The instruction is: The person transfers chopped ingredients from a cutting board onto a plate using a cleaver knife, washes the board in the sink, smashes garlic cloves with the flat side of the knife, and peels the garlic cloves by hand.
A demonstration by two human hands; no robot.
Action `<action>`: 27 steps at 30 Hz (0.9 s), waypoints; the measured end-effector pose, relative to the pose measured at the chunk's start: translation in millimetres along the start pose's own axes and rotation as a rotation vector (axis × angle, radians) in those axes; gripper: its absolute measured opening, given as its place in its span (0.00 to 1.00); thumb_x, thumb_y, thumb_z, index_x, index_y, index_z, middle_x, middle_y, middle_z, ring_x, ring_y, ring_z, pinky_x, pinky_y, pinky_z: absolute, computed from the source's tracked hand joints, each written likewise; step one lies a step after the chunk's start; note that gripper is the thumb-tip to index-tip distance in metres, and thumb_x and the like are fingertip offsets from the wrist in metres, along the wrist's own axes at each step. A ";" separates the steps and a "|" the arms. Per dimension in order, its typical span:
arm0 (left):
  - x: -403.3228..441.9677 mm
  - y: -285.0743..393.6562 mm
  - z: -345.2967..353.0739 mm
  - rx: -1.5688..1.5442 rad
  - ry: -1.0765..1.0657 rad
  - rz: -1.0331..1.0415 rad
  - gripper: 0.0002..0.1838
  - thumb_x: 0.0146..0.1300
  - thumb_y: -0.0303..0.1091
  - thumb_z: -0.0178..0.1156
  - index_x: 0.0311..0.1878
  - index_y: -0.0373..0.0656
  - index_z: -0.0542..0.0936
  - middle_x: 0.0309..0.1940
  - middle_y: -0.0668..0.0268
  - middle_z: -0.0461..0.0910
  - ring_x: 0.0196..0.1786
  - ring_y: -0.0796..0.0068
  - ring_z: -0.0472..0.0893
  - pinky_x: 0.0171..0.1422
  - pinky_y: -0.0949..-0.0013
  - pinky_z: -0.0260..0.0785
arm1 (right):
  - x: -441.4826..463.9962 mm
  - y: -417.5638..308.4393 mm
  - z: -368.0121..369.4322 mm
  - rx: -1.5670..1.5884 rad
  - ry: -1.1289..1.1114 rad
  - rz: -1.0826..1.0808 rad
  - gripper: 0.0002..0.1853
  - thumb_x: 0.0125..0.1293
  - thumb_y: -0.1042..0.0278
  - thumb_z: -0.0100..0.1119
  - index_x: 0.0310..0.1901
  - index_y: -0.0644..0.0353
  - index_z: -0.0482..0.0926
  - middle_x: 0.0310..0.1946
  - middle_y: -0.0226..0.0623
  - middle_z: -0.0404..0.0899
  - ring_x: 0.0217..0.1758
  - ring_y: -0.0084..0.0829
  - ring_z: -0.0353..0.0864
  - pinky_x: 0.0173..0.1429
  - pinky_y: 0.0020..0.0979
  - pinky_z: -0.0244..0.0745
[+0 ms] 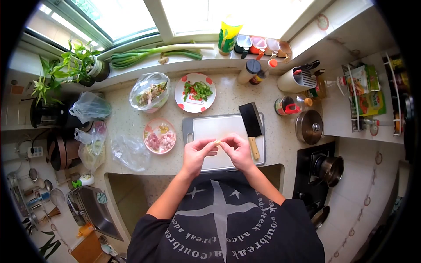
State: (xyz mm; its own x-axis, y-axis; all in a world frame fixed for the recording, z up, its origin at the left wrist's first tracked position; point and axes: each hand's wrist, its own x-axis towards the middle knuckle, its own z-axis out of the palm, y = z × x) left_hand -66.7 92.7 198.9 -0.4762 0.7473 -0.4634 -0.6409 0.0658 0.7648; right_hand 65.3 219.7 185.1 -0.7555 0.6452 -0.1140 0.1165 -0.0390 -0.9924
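the left hand and the right hand meet, each grip drawn to a narrow pinch of thumb and forefinger on one small pale yellowish piece. the piece sits between the fingertips, above the cutting board; its exact nature is too small to tell. it probably handles as light and fairly firm, slippery if damp, and easily bruised; its two ends offer the best hold, with light pressure.

beneath lies one white rectangular cutting board with grey ends, and on its right side one black-bladed cleaver with a wooden handle. around it, the speckled stone tabletop carries two round dishes: one white plate with red spots, bearing chopped green and red vegetables, and one pink-rimmed dish, bearing pink meat pieces too crowded to count. four thin translucent plastic bags lie leftward; four small lidded condiment boxes line the windowsill.
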 end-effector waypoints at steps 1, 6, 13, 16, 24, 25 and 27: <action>0.0 -0.5 -0.7 -0.009 -0.004 -0.012 0.11 0.72 0.30 0.64 0.49 0.30 0.84 0.42 0.56 0.87 0.42 0.69 0.88 0.47 0.68 0.84 | -1.5 3.8 0.1 0.047 0.000 0.029 0.05 0.69 0.74 0.66 0.44 0.63 0.82 0.37 0.30 0.82 0.39 0.18 0.79 0.44 0.22 0.74; -1.4 -3.4 -5.8 0.027 -0.039 -0.039 0.11 0.72 0.31 0.63 0.47 0.32 0.84 0.40 0.56 0.87 0.41 0.68 0.88 0.43 0.68 0.84 | -3.8 -2.2 1.7 0.228 -0.011 0.108 0.05 0.71 0.73 0.64 0.45 0.63 0.83 0.40 0.30 0.83 0.42 0.19 0.81 0.47 0.23 0.75; -0.7 -9.4 -5.0 -0.012 -0.002 -0.025 0.10 0.74 0.32 0.62 0.46 0.33 0.83 0.39 0.57 0.87 0.40 0.69 0.88 0.42 0.67 0.84 | -7.4 -7.8 3.4 0.316 -0.024 0.220 0.08 0.72 0.71 0.65 0.48 0.64 0.84 0.39 0.31 0.86 0.41 0.19 0.81 0.46 0.23 0.75; -1.0 -9.6 -4.0 -0.031 -0.008 -0.030 0.10 0.74 0.33 0.61 0.45 0.34 0.83 0.39 0.58 0.87 0.40 0.69 0.88 0.42 0.67 0.84 | -9.3 -4.3 2.3 0.325 -0.036 0.248 0.08 0.72 0.69 0.64 0.47 0.64 0.84 0.37 0.30 0.86 0.39 0.18 0.81 0.44 0.23 0.75; -1.2 -17.8 -3.7 -0.002 -0.013 0.048 0.11 0.75 0.35 0.61 0.45 0.36 0.82 0.38 0.60 0.86 0.39 0.71 0.87 0.41 0.67 0.84 | -9.9 1.3 1.7 0.384 -0.060 0.264 0.09 0.73 0.66 0.64 0.47 0.63 0.84 0.36 0.30 0.85 0.36 0.17 0.79 0.42 0.22 0.73; -1.4 -18.3 -3.1 0.011 -0.009 0.065 0.11 0.75 0.35 0.61 0.45 0.36 0.82 0.38 0.60 0.86 0.39 0.71 0.87 0.41 0.67 0.84 | -10.3 2.4 1.6 0.391 -0.066 0.264 0.10 0.73 0.65 0.64 0.47 0.63 0.84 0.36 0.29 0.85 0.36 0.17 0.78 0.42 0.22 0.73; -1.5 -19.0 -2.1 0.042 -0.010 0.095 0.11 0.75 0.36 0.61 0.45 0.36 0.82 0.38 0.61 0.86 0.39 0.72 0.86 0.42 0.68 0.84 | -10.8 3.9 1.7 0.407 -0.075 0.276 0.10 0.73 0.65 0.64 0.47 0.63 0.83 0.36 0.29 0.85 0.36 0.17 0.78 0.42 0.22 0.72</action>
State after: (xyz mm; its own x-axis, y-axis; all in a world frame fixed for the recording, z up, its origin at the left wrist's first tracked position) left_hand -55.0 88.9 184.1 -0.5277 0.7578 -0.3838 -0.5672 0.0221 0.8233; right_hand 72.8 211.4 182.3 -0.7779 0.5125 -0.3636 0.0694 -0.5050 -0.8603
